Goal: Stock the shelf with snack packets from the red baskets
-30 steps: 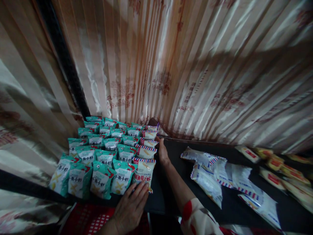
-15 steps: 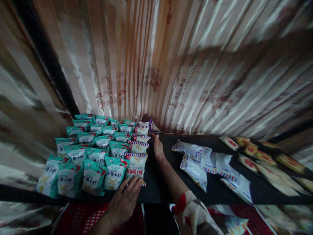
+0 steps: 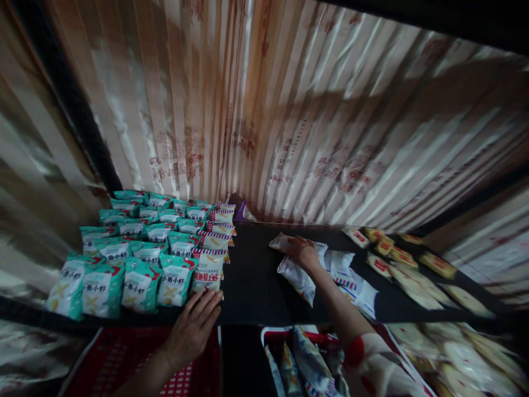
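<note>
The left hand lies open at a standing packet, the right hand over a bag, grip hidden from me.

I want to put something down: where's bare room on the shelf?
The biggest bare patch of shelf lies between the striped bags and the loose bags at the right hand. A narrow gap parts those from the red-labelled packets. Left is crowded: teal bags stand packed.
</note>
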`<state>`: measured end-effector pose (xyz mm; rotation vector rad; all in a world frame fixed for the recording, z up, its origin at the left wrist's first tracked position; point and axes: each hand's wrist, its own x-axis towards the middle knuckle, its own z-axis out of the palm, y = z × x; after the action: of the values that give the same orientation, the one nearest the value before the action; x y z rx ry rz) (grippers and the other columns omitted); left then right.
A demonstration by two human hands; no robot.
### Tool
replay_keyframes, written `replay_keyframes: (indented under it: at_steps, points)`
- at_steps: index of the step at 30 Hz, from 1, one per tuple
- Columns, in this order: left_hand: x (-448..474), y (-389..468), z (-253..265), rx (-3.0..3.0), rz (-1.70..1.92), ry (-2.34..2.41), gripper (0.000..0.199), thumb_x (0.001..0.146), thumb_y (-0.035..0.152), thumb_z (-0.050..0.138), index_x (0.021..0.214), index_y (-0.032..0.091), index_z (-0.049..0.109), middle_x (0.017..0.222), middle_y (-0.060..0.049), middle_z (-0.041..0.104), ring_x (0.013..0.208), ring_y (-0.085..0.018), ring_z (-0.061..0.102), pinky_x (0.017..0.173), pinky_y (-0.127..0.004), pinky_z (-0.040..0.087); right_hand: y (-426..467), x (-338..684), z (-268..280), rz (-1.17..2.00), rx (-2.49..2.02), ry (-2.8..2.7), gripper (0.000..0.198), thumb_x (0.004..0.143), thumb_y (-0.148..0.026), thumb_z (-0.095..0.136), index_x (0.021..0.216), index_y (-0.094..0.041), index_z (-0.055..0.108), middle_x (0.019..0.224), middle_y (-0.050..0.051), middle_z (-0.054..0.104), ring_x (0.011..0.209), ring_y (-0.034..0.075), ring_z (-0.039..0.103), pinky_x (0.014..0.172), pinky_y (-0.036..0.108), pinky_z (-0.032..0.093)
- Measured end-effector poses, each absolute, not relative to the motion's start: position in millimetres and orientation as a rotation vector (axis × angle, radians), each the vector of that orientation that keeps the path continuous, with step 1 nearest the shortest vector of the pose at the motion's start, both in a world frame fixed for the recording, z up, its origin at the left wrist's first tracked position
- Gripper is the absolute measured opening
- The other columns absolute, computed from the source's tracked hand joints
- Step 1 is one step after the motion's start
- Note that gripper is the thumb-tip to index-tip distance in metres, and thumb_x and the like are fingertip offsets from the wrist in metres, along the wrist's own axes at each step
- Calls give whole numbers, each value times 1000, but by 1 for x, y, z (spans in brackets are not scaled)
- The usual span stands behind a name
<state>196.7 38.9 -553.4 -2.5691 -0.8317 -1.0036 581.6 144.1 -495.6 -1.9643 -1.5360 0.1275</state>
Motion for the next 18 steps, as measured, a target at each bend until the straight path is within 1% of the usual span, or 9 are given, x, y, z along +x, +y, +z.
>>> replay_keyframes:
  at_steps: [2, 6, 9, 13, 18]
  points:
    - [205, 30, -546, -2573, -1011, -833, 35, 84, 8, 39, 112, 17, 58, 136, -5, 49, 132, -20, 34, 111, -41, 27, 144, 588, -494, 30, -2033, -1719, 22, 69, -25, 63, 90, -21, 70, 106, 13, 67, 114, 32, 53, 103, 48, 28]
    - [226, 15, -531, -2570, -1054, -867, 35, 82, 5, 39, 108, 16, 59, 136, -7, 49, 133, -21, 33, 106, -39, 36, 147, 595, -491, -130, -2087, -1912, 29, 73, -23, 57, 100, -20, 66, 107, 12, 67, 109, 28, 57, 97, 42, 35]
    - [239, 6, -526, -2575, -1085, -921, 33, 83, 5, 40, 105, 16, 61, 135, -7, 50, 133, -21, 33, 104, -37, 39, 145, 600, -489, -144, -2050, -1966, 32, 74, -20, 55, 104, -18, 64, 110, 12, 66, 104, 26, 59, 95, 39, 37]
    - [256, -3, -524, -2607, -1070, -978, 32, 82, 5, 40, 103, 17, 61, 137, -7, 47, 134, -21, 32, 102, -37, 42, 138, 606, -488, -98, -1936, -1992, 32, 75, -19, 52, 105, -18, 63, 108, 10, 66, 103, 24, 59, 96, 37, 38]
    - [277, -12, -520, -2652, -1088, -969, 33, 81, 4, 38, 99, 16, 63, 139, -7, 45, 134, -22, 31, 100, -38, 44, 125, 606, -479, -114, -1795, -1887, 34, 76, -21, 49, 107, -15, 63, 111, 12, 64, 105, 25, 58, 96, 39, 39]
